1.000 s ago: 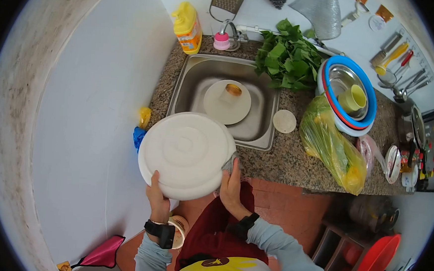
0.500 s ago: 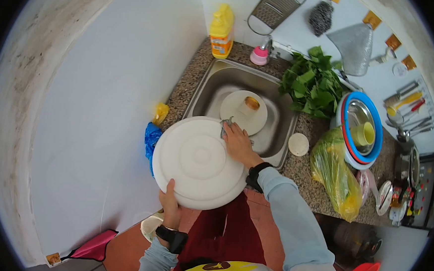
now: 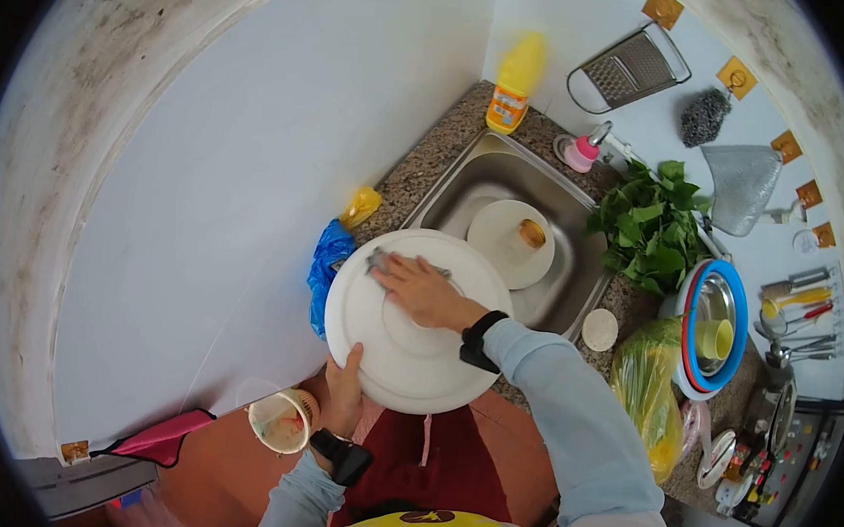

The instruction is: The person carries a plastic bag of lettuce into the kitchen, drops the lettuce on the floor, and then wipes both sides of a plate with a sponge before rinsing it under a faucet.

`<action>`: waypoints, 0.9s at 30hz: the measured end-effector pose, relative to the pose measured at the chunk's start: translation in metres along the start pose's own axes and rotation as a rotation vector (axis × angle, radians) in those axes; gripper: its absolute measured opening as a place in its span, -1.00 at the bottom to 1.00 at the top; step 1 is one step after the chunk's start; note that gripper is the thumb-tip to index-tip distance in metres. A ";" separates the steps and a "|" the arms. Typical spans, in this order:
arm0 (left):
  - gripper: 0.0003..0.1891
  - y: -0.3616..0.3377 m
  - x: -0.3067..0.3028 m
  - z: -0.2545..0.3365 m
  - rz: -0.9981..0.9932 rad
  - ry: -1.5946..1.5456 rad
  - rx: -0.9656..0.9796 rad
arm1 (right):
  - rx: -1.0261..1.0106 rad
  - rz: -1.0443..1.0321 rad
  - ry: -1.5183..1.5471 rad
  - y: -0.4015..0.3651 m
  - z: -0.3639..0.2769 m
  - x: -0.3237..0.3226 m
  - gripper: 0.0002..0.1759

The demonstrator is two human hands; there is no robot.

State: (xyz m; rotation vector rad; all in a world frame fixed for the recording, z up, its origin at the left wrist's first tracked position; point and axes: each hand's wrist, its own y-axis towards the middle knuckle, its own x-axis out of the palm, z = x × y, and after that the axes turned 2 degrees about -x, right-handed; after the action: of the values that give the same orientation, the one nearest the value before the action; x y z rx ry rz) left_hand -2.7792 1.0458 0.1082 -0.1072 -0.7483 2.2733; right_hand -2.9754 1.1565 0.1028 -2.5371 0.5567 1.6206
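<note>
A large round white lid (image 3: 435, 361) is held tilted in front of the body, by the near left corner of the sink. My left hand (image 3: 345, 389) grips its lower left rim, thumb on top and the other fingers hidden underneath. On the lid's upper face my right hand (image 3: 425, 291) presses a grey scouring cloth (image 3: 380, 259) with its fingers. Inside the steel sink (image 3: 567, 301) lies a white plate (image 3: 500, 259) with a small glass jar with an amber end (image 3: 531, 234) on it.
Leafy greens (image 3: 649, 224), stacked basins (image 3: 739, 326) and a yellow bag (image 3: 647, 403) line the counter to the right. A yellow bottle (image 3: 511, 100) stands behind the sink. A blue bag (image 3: 327, 272) hangs at left; a bucket (image 3: 282, 421) is on the floor.
My right hand has slid the cloth from the lid's upper right edge to its upper left. The camera view has turned, and the sink and counter appear shifted right.
</note>
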 end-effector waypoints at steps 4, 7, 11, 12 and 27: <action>-0.57 -0.001 0.003 0.001 0.004 -0.092 0.067 | -0.130 -0.047 -0.031 -0.005 -0.044 0.001 -0.46; -0.57 0.004 -0.001 -0.007 0.019 -0.126 0.033 | -0.271 -0.172 0.022 -0.046 -0.065 -0.002 -0.43; -0.55 0.005 0.000 -0.009 0.006 -0.165 -0.020 | -0.270 -0.202 -0.002 -0.108 -0.050 -0.016 -0.44; -0.53 0.005 -0.001 -0.010 -0.025 -0.152 -0.018 | -0.221 -0.235 -0.055 -0.119 -0.044 -0.021 -0.44; -0.65 -0.001 0.009 0.005 0.021 -0.215 -0.035 | -0.086 -0.158 -0.055 -0.061 -0.045 -0.016 -0.59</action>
State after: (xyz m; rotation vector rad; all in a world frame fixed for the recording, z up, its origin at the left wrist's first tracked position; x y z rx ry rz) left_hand -2.7867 1.0501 0.1140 0.1155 -0.9010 2.3164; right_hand -2.9217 1.2057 0.1287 -2.5139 0.2795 1.6859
